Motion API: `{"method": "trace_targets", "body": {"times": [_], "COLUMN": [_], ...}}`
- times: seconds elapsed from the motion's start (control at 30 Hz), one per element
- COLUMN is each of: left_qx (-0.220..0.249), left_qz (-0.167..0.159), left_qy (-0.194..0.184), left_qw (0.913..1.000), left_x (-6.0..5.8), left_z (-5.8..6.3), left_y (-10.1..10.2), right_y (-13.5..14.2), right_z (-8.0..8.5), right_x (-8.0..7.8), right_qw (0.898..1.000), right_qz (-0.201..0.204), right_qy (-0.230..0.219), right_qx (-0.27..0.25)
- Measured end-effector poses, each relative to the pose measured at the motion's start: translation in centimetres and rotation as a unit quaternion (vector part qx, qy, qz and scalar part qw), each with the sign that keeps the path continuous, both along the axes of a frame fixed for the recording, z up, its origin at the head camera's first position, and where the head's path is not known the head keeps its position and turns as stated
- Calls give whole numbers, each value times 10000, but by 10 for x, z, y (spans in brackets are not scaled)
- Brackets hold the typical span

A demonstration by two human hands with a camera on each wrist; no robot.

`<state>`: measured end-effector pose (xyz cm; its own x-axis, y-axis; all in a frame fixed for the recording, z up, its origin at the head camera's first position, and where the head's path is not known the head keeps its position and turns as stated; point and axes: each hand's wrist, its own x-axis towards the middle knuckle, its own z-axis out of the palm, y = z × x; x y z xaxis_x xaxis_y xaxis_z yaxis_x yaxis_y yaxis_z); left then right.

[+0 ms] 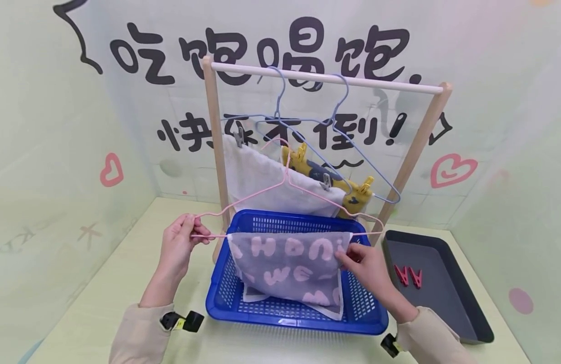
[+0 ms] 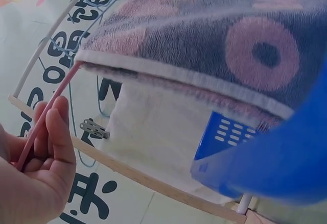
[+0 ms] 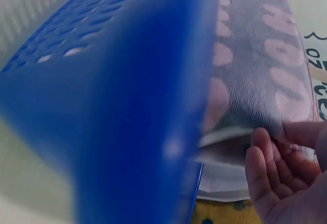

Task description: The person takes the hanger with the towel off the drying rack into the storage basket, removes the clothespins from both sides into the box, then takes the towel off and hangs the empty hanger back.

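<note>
Grey-purple towel (image 1: 291,263) at the lower middle of the frame, draped over the lower bar of a pink hanger (image 1: 257,193); I see pale pink rounded letters across it, "HOU" in the upper row and "WE" below, with white edging along the sides. A second layer shows at the bottom, its white border slanting. Up close in the left wrist view I can make out a nubby pile and a fat pink ring on the darker ground.

My left hand (image 1: 182,235) grasps the left end of the hanger, fingers curled round it; my right hand (image 1: 369,263) pinches the towel near its upper right corner between thumb and fingers. Behind and below the towel sits a blue basket (image 1: 289,322) with slotted walls; I can't tell whether the lower hem touches it. Right of it, on the pale surface (image 1: 107,303), I have a dark grey tray (image 1: 437,308) holding two red clips (image 1: 416,277).

Farther back stands a wooden rack (image 1: 410,159) with a white rail. Two blue hangers (image 1: 280,93) hang there, carrying a white cloth (image 1: 262,177) with grey clips and a yellow cloth (image 1: 353,199) with yellow clips. Last comes the wall (image 1: 499,116), with black lettering and pink hearts.
</note>
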<state>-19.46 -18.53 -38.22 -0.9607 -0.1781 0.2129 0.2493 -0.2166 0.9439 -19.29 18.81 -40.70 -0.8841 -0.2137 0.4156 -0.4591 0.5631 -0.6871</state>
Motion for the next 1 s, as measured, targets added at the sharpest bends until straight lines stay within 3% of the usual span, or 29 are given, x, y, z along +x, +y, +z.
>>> {"method": "trace_targets", "body": {"times": [0.1,0.17,0.37,0.47,0.6,0.73,0.8,0.87,1.0], "left_qx": [189,259,393,408,315,107,35,43,258], "left_qz": [207,274,260,238,229,254,281,299,382], "left_qy": [31,2,-111,-121,-172,-286,-327,-321,-168], "left_qw": [9996,9993,9988,9988,9991,9992,9991,9990,9988], "left_x": [1,1,0,0,0,0,0,0,0], "left_z": [2,3,2,0,-1,-1,-1,-1,-1], "left_y": [0,-1,-5,-7,-9,-9,-9,-9,-8], "right_y": [2,4,6,6,5,4,3,2,5], "right_z": [-7,-12,-22,-19,-7,6,9,9,0], "right_x": [2,4,8,6,-2,-10,-14,-15,-11], "right_qw": [9956,9918,9904,9938,9976,9837,9787,9809,9944], "right_qz": [298,459,614,359,-589,-1321,-1382,-1309,-738], "right_qy": [685,848,388,162,-309,-785,-903,-911,-697], "right_qx": [571,842,1173,1035,173,-934,-1220,-1117,-286]}}
